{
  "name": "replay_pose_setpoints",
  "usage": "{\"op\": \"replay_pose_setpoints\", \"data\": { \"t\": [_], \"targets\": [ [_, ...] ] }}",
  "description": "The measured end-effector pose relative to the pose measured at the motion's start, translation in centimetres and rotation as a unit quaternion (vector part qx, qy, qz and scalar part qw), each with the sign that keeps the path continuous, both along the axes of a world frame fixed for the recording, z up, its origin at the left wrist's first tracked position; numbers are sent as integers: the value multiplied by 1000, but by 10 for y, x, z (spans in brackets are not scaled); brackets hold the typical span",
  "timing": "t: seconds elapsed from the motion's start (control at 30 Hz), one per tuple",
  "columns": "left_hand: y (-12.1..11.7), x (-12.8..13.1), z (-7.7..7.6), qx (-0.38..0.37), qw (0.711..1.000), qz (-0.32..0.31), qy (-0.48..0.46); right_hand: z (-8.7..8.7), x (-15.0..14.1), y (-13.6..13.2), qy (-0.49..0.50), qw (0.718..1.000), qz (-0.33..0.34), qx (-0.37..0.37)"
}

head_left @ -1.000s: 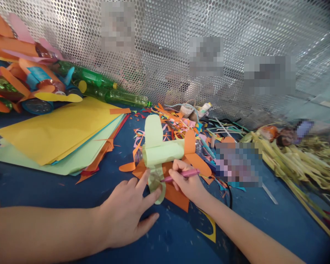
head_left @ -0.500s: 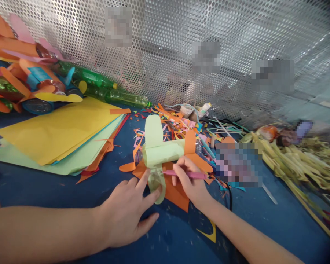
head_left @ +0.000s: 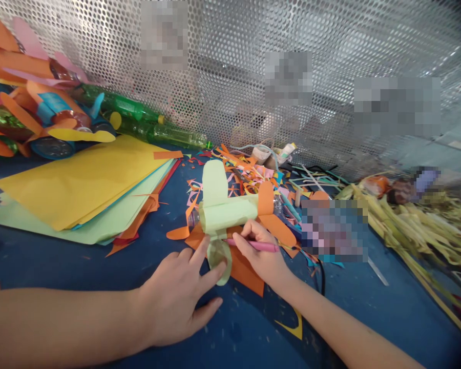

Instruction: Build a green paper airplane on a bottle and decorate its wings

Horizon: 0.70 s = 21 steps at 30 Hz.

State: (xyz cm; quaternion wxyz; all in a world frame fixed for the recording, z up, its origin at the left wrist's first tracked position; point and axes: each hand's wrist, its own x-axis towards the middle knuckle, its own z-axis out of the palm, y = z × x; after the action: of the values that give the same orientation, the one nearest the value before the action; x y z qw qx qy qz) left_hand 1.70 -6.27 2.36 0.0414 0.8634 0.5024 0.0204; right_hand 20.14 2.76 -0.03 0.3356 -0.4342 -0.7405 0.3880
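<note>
A model plane (head_left: 230,214) lies on the blue table, its bottle body wrapped in pale green paper. It has orange paper tail fins (head_left: 266,198) at the right end and orange propeller blades (head_left: 179,233) at the left end. My left hand (head_left: 176,297) is spread, with fingertips resting on the near pale green wing (head_left: 219,256). A pink pen (head_left: 264,246) is pinched in my right hand (head_left: 267,261), its tip at that wing close to the body. Under the plane is an orange paper sheet (head_left: 248,269).
Stacked coloured paper (head_left: 80,179) lies to the left. Behind it are green bottles (head_left: 130,110) and other paper-decorated bottles (head_left: 67,115). Paper scraps (head_left: 249,171) are heaped behind the plane. Dried husks (head_left: 399,241) cover the right side. A perforated metal screen (head_left: 230,51) stands at the back.
My right hand has moved slightly left with the pen, whose back end now sits further left and lower in the grip. My left hand and the plane stay put.
</note>
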Motion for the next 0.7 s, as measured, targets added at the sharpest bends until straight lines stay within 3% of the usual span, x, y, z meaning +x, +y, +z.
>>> {"op": "replay_pose_setpoints", "data": {
  "t": [0.7],
  "targets": [
    [1,0,1,-6,1000,0,6,2,-1,1,-5,1000,4,-9]
  ]
}}
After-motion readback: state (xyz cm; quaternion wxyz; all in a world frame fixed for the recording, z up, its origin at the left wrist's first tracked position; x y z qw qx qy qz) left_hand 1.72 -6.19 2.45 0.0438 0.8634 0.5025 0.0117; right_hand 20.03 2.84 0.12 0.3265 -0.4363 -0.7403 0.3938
